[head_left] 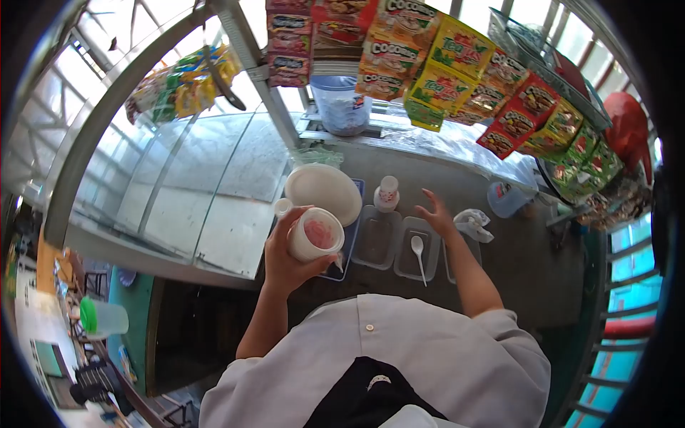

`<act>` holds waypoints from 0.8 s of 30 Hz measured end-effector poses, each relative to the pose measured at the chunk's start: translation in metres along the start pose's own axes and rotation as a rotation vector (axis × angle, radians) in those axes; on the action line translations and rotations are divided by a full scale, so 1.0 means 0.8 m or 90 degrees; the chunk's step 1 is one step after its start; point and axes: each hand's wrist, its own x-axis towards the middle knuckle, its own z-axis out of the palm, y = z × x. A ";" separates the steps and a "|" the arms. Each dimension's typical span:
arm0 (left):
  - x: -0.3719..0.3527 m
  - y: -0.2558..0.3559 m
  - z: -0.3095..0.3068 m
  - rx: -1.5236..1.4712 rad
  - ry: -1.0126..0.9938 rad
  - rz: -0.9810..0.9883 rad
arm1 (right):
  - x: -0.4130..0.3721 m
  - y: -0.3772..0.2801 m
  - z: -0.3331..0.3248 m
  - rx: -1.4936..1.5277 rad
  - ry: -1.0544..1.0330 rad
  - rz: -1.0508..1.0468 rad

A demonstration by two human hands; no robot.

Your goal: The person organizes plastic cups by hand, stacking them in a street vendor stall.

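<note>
My left hand [284,255] is wrapped round a white tub [316,237], whose open top shows something pink inside. Over the counter, my right hand [437,214] is raised with its fingers apart and nothing in it. Between the hands stands a small white bottle [387,194] with red marks. Below it are clear plastic containers [375,239], side by side, and a white spoon [419,257] lies in the middle one. Behind the tub is a round white lid or plate [325,192], over a blue-edged tray [354,246].
Strips of sachets [449,64] hang overhead across the back. A lidded bucket [342,107] stands behind the counter. Crumpled plastic [474,224] lies right of my right hand. A glass case [207,192] is at the left, and a green-lidded container [104,317] at the lower left.
</note>
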 end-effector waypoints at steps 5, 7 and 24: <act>0.031 -0.026 0.022 -0.063 -0.063 0.033 | -0.132 0.044 -0.100 -0.290 0.344 0.078; 0.039 -0.033 0.036 -0.123 -0.073 0.039 | -0.181 0.058 -0.112 -0.373 0.294 0.325; 0.050 0.056 0.122 0.018 -0.163 0.120 | -0.164 -0.041 -0.166 -0.245 0.128 0.195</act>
